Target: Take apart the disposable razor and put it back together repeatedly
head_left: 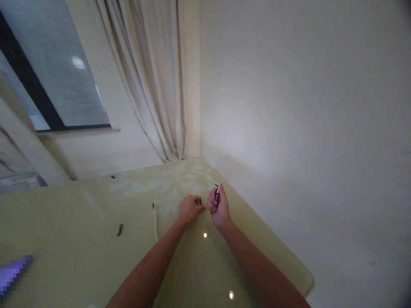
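Note:
Above the pale green table (pixel 80 252), my right hand (pixel 221 211) is closed in a fist around a slim black-and-silver stick-like object (pixel 217 192), whose upper end pokes out beside the thumb. I cannot make out its exact kind. Just to the left, my left hand (pixel 189 208) rests low at the tabletop with thumb and fingers closed on a small dark piece (pixel 201 202). The two hands are close together but apart. A white cable (pixel 156 222) with a dark end lies left of my left forearm.
A small dark green-black stick (pixel 119 229) lies on the table to the left, and a smaller dark piece (pixel 112 176) near its back edge. A bare wall (pixel 305 128) borders the right side. Curtains (pixel 157 85) and a window (pixel 73 77) are behind.

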The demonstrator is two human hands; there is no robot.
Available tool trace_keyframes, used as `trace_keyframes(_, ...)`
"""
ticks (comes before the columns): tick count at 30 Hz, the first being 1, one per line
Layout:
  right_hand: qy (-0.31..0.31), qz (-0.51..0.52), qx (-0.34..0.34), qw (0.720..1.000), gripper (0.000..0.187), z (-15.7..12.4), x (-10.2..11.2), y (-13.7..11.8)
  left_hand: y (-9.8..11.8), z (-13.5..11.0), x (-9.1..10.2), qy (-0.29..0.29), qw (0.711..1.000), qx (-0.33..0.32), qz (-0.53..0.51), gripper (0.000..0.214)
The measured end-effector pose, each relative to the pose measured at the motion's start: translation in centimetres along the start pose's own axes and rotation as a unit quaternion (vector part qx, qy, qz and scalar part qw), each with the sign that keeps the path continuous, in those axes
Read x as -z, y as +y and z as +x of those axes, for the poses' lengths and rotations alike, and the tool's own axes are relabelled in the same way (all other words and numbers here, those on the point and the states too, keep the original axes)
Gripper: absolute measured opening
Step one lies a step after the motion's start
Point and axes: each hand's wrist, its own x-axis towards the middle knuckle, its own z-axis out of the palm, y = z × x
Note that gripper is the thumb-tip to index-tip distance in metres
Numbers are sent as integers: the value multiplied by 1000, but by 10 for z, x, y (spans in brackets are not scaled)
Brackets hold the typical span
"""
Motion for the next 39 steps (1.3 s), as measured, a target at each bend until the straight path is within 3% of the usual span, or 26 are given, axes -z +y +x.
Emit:
trace_keyframes(4, -4, 9, -3, 1000, 63, -1, 0, -1, -2, -4, 2, 1, 1000, -10, 5, 47)
trace_keyframes(7, 0, 17, -9, 1000, 62, -3, -1, 0, -6, -13, 22, 3, 1000, -27, 3, 56)
trace_keyframes(9, 2, 22, -18, 1000, 63, -4, -2, 1, -17, -22, 50, 1, 999, -36, 3, 49)
trace_keyframes(12, -4, 31, -37, 999, 62, -6, -3, 3, -49, -39, 111, -11, 999, -22, 20, 39)
trace_keyframes(16, -15, 29, -61, 998, 64, -9, -6, 11, -102, -67, 194, 0, 993, 99, 60, 44)
trace_keyframes(19, -22, 11, -78, 997, 65, -13, -6, 19, -128, -86, 227, 13, 988, 139, 66, 45)
trace_keyframes(24, -33, -14, -98, 994, 64, -19, -6, 27, -148, -97, 229, 6, 984, 166, 59, 33)
trace_keyframes(28, -38, -24, -111, 993, 65, -24, -9, 29, -147, -92, 221, -1, 987, 156, 40, 33)
trace_keyframes(31, -40, -51, -119, 991, 63, -31, -15, 33, -120, -87, 211, -22, 996, 89, -6, 41)
trace_keyframes(34, -64, -101, -125, 985, 61, -41, -23, 36, -73, -85, 193, 1, 999, -15, -48, 37)
trace_keyframes(39, -143, -126, -145, 971, 44, -56, -35, 33, -10, -94, 162, -5, 980, -178, -92, 29)
